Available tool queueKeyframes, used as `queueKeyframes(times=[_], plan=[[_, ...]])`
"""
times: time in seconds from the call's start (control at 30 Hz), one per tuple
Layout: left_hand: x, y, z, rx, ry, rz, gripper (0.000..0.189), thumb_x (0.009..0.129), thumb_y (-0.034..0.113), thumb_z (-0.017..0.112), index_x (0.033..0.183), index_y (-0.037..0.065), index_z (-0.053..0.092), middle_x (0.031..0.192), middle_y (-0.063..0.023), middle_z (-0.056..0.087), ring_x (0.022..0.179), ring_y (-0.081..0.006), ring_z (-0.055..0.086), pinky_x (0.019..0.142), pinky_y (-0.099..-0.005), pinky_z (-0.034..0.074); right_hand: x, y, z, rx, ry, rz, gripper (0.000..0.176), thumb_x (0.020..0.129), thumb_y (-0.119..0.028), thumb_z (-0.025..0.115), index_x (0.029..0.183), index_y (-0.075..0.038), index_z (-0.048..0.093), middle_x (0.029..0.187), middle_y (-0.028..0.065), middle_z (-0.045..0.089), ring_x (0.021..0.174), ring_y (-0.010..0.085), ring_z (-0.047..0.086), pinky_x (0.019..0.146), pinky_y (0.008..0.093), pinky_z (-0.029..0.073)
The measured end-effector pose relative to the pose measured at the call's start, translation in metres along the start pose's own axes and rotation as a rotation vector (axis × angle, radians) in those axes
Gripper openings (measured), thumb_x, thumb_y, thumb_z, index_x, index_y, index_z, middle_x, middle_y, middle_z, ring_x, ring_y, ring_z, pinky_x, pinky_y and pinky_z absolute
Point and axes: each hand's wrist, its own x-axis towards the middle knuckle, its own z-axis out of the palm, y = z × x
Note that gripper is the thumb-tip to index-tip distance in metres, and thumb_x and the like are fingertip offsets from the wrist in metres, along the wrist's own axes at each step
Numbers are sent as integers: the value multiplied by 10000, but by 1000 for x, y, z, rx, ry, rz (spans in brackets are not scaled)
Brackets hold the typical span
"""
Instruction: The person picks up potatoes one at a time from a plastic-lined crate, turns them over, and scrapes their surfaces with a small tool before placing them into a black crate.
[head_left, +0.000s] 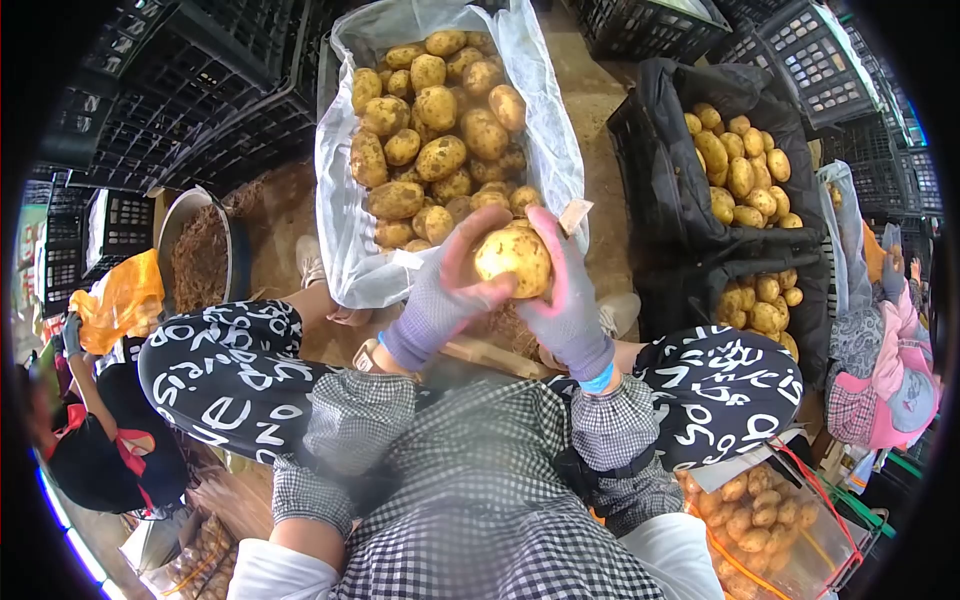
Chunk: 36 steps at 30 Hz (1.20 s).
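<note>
Both hands wear grey gloves with pink fingers and hold one yellow potato [513,262] between them, in front of the lap. My left hand [452,285] wraps round its left side, the thumb across the lower front. On the right side my right hand [562,300] presses against the same potato. Just beyond them stands a crate lined with a white plastic sheet [548,110], filled with soil-marked potatoes [436,108]. The hands are over the crate's near edge.
Black-lined crates [665,130] with cleaner potatoes [750,165] stand at the right. A round tub [238,240] of brown debris and stacked black crates [220,90] are at the left. Bagged potatoes [760,515] lie lower right. Co-workers [110,440] [880,370] sit at both sides.
</note>
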Motion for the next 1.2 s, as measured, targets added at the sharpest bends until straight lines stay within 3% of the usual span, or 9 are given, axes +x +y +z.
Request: queueKeyframes(times=[0.23,0.33,0.47,0.57,0.67,0.77,0.93,1.03,1.2], plan=[[-3,13,3,-201,59,-177,591,936,226,711,1410,-43,484,1457,-110,470,1308,-208,485,1105,-347,403,-1,-4,-1,-139,-43,78,947,672,-107,851,1485,-19,374,1354,196,508,1265,312,527,1048,404,436],[2,1,-4,-180,86,-139,515,966,213,662,1388,-42,514,1393,-104,549,1285,-211,520,1065,-343,450,-4,2,2,-68,37,46,779,727,-131,834,1407,-15,472,1242,148,584,1151,270,597,982,367,481],[14,5,3,429,108,-138,477,988,236,606,1384,-17,520,1375,-134,583,1243,-233,572,1022,-338,488,-1,-18,-25,587,218,626,415,921,-267,667,1262,-39,605,984,42,658,808,160,627,694,263,510],[51,-23,-39,833,188,-191,522,940,245,635,1390,18,498,1388,-186,552,1152,-294,630,986,-369,510,1,4,-85,1274,658,292,526,961,-348,634,1340,-8,505,1141,171,610,866,206,619,689,301,525],[102,-40,-76,1228,218,-259,548,870,225,701,1340,26,505,1328,-206,552,1119,-348,635,949,-430,525,-21,12,-160,1674,548,-93,627,983,-296,626,1435,67,386,1303,231,565,1006,259,580,881,384,492],[138,-65,-94,1456,171,-282,563,828,194,727,1310,38,481,1290,-217,533,1115,-390,623,920,-470,526,-21,5,-159,1174,768,-157,502,1038,-273,523,1424,36,441,1183,115,613,924,150,551,769,289,480],[157,-70,-101,1538,107,-370,642,807,193,760,1347,51,445,1319,-195,525,1122,-389,628,907,-460,527,-3,-7,-115,903,903,215,390,1018,-173,519,1367,1,524,1092,57,628,819,114,548,721,269,468],[146,-54,-105,1027,190,-481,752,793,264,800,1408,47,427,1328,-207,560,1126,-365,635,929,-430,524,2,-11,-94,734,819,358,408,1012,-178,527,1363,29,526,1100,82,638,827,125,588,733,282,509],[96,-11,-66,108,-23,-282,908,764,118,851,1499,33,325,1282,-151,591,1153,-239,615,896,-311,547,4,11,-39,390,277,356,596,916,-160,692,1442,-3,460,1267,143,611,931,167,641,762,294,536]])
